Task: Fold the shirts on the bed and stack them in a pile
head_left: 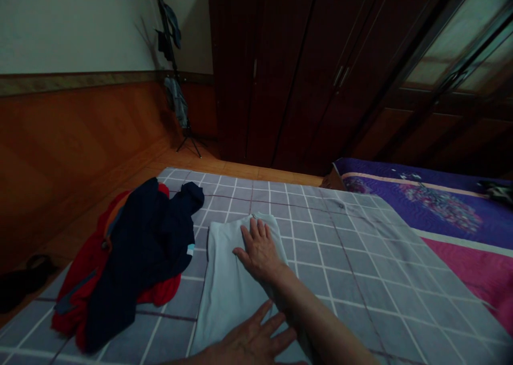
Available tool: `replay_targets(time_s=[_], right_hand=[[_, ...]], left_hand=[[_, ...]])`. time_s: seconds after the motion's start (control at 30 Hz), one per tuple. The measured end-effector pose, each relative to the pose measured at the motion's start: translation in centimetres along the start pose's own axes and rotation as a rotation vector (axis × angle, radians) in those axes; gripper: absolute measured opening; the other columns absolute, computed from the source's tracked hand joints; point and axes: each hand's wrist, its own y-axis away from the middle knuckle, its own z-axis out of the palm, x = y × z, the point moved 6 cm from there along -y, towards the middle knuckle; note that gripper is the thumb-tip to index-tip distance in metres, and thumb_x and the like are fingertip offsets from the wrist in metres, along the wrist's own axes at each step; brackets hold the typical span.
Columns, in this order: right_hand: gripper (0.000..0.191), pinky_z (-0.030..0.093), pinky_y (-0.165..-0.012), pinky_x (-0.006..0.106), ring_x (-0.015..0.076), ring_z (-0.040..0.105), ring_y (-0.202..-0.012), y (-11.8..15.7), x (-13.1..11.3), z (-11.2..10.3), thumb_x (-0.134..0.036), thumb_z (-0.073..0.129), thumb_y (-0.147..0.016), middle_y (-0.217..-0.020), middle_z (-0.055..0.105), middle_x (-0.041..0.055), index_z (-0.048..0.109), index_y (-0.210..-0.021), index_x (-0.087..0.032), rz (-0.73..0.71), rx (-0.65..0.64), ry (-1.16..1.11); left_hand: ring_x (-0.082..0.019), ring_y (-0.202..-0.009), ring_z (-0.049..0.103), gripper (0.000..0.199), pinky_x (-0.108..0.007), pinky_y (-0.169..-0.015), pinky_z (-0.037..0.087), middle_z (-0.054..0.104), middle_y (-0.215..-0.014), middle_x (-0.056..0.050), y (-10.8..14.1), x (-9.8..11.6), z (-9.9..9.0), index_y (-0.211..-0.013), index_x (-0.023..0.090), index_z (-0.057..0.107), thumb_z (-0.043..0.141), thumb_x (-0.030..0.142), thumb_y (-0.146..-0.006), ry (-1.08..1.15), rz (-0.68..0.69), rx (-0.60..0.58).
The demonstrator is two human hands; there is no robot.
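A pale, light-blue folded garment (228,279) lies flat on the grey checked bed cover (312,231); its exact kind does not show. My right hand (260,250) rests palm down on the far part of the cloth, fingers spread. Closer to me, my left hand (256,335) is stretched out over the near part, fingers apart, partly crossing in front of my right forearm. Whether the left palm touches the cloth I cannot tell. Left of the folded garment lies a crumpled pile: a dark navy garment (148,242) on top of a red one (76,290).
A coat stand (170,49) with hanging clothes is in the far left corner. Dark wooden wardrobes (276,76) line the back wall. On the right, a purple and pink bedspread (436,199) adjoins the checked cover. A dark object (24,279) lies at the lower left.
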Motion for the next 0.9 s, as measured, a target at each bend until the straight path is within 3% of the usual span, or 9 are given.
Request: replay_targets(time_s=[0.2,0.33,0.43,0.6,0.7,0.8,0.9], right_hand=[[0.066,0.015,-0.110,0.055,0.0351,0.018,-0.139,-1.6,-4.2,0.8,-0.058,0.040,-0.090,-0.150,0.027,0.0172,0.035,-0.142,-0.017,-0.189,-0.019,-0.081],[0.068,0.016,-0.110,0.054,0.0351,0.021,-0.138,-1.6,-3.8,1.0,-0.059,0.041,-0.089,-0.149,0.029,0.0183,0.036,-0.141,-0.016,-0.159,-0.026,-0.111],[0.067,0.019,-0.110,0.054,0.0355,0.021,-0.138,-0.3,-2.4,0.3,-0.057,0.044,-0.089,-0.148,0.030,0.0204,0.039,-0.140,-0.013,-0.101,0.002,-0.127],[0.058,0.034,-0.104,0.049,0.0335,0.036,-0.130,5.5,1.5,-2.7,-0.036,0.055,-0.086,-0.142,0.038,0.0212,0.044,-0.135,-0.009,0.100,0.185,-0.124],[0.042,0.044,-0.092,0.040,0.0288,0.055,-0.109,10.8,4.7,-3.9,-0.029,0.048,-0.087,-0.117,0.059,0.0192,0.055,-0.123,-0.008,0.315,0.189,-0.132],[0.031,0.046,-0.076,0.032,0.0226,0.062,-0.087,16.2,6.4,-4.0,-0.030,0.045,-0.088,-0.095,0.066,0.0103,0.064,-0.106,-0.015,0.512,0.089,-0.182],[0.025,0.040,-0.062,0.026,0.0181,0.063,-0.069,20.2,5.8,-3.4,-0.037,0.046,-0.088,-0.076,0.066,0.0031,0.065,-0.087,-0.020,0.650,-0.032,-0.221]], left_hand=[[-0.021,-0.113,0.053,0.034,-0.037,-0.101,0.037,0.061,-0.124,0.000,-0.2,-0.3,1.5,-0.126,0.036,0.050,0.049,0.043,-0.092,-0.057,-0.015,0.007],[-0.021,-0.114,0.051,0.034,-0.043,-0.102,0.035,0.057,-0.128,0.002,0.0,0.1,0.6,-0.128,0.039,0.047,0.040,0.046,-0.096,-0.154,0.030,0.101],[-0.022,-0.118,0.048,0.035,-0.046,-0.104,0.033,0.053,-0.133,0.001,0.1,0.5,-0.2,-0.132,0.038,0.043,0.040,0.040,-0.097,-0.141,0.067,0.089],[-0.024,-0.121,0.048,0.037,-0.045,-0.107,0.033,0.056,-0.131,-0.005,0.4,0.5,-1.1,-0.132,0.027,0.045,0.044,0.034,-0.096,-0.006,-0.005,-0.059],[-0.027,-0.127,0.045,0.053,-0.044,-0.107,0.035,0.051,-0.137,-0.011,0.8,0.0,-2.8,-0.136,0.022,0.042,0.052,0.046,-0.090,0.140,-0.059,-0.065],[-0.026,-0.130,0.042,0.050,-0.042,-0.106,0.039,0.048,-0.140,-0.011,1.4,-3.1,-5.4,-0.135,0.021,0.045,0.054,0.038,-0.089,0.231,-0.288,0.026],[-0.023,-0.124,0.048,0.039,-0.040,-0.104,0.041,0.055,-0.132,-0.009,1.9,-8.5,-7.9,-0.128,0.021,0.054,0.048,0.026,-0.090,0.240,-0.587,0.149]])
